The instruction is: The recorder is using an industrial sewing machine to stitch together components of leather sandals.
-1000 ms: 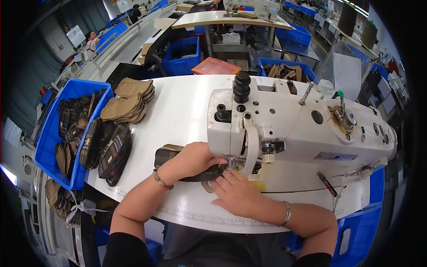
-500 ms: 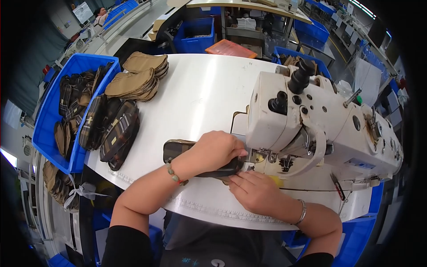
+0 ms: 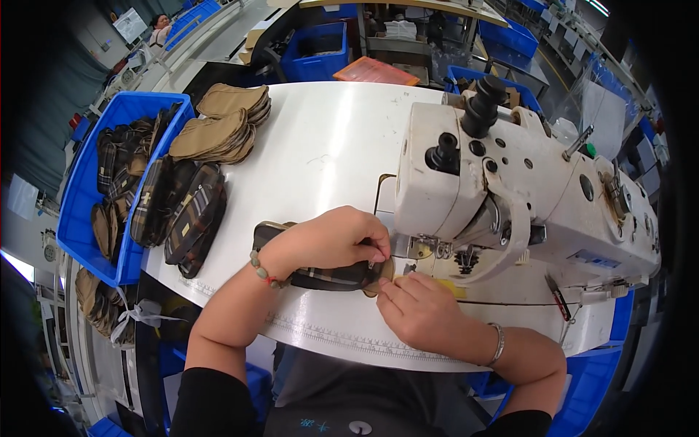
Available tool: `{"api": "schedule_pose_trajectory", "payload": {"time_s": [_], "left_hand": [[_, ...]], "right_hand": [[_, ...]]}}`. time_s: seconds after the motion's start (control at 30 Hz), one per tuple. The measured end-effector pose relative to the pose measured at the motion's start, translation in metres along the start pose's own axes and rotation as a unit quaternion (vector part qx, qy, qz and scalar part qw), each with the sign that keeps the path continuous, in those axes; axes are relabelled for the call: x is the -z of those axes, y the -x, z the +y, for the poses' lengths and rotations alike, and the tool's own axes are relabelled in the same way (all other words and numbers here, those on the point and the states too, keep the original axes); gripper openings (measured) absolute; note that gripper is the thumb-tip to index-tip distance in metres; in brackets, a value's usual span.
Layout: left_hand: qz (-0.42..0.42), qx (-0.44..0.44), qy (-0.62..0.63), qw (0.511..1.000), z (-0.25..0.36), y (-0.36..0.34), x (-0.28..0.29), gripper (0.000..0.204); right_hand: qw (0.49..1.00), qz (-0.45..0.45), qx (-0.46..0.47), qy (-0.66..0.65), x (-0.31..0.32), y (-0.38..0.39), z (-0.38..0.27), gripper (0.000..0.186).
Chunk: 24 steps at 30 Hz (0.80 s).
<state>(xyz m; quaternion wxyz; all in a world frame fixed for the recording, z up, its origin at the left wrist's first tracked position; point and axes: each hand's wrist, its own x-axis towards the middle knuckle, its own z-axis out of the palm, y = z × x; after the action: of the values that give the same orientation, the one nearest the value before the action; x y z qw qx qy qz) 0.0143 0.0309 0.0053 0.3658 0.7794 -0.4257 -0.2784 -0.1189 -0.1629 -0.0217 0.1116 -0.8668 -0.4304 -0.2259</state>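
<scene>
A dark plaid pouch (image 3: 331, 279) lies on the white table, left of the sewing machine's (image 3: 437, 197) presser foot. My left hand (image 3: 341, 237) reaches across it with thumb and fingers pinched at the pouch's right end. At that end a tan fabric edge (image 3: 381, 280) shows. My right hand (image 3: 421, 309) is closed at this tan edge, thumb and fingertips together, just in front of the needle area. The far left end of the pouch sticks out behind my left wrist.
To the left, a blue bin (image 3: 87, 226) holds plaid pouches; more plaid pouches (image 3: 195, 218) lean beside it. Stacked tan fabric pieces (image 3: 211, 137) lie at the table's far left. Thread snips (image 3: 558, 297) rest right of the machine. An orange-red sheet (image 3: 375, 71) is behind the table.
My left hand and the pouch have shifted slightly left, away from the presser foot. More of the tan edge shows at the pouch's right end. My right hand stays nearly in place.
</scene>
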Motion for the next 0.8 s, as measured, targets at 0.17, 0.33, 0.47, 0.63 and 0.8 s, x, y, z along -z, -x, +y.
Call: {"api": "schedule_pose_trajectory", "payload": {"time_s": [0.17,0.33,0.47,0.63,0.8], "left_hand": [[0.024,-0.009,-0.071,0.997,0.004,-0.001,-0.004,0.01],[0.017,-0.012,-0.082,0.996,0.007,-0.004,-0.004,0.011],[0.043,-0.011,-0.102,0.994,0.002,-0.007,-0.012,0.012],[0.049,-0.026,-0.059,0.997,-0.016,-0.015,-0.019,0.014],[0.046,-0.018,-0.047,0.998,-0.02,-0.018,-0.02,0.016]], "right_hand": [[0.996,0.007,-0.064,0.059,-0.002,-0.001,0.004,0.022],[0.996,0.011,-0.062,0.059,-0.008,0.003,0.007,0.021],[0.998,0.023,-0.044,0.046,-0.011,0.002,0.013,0.017],[0.998,0.019,-0.037,0.044,-0.01,-0.001,0.017,0.017],[0.988,0.072,-0.01,0.137,-0.009,-0.006,0.012,0.023]]}}
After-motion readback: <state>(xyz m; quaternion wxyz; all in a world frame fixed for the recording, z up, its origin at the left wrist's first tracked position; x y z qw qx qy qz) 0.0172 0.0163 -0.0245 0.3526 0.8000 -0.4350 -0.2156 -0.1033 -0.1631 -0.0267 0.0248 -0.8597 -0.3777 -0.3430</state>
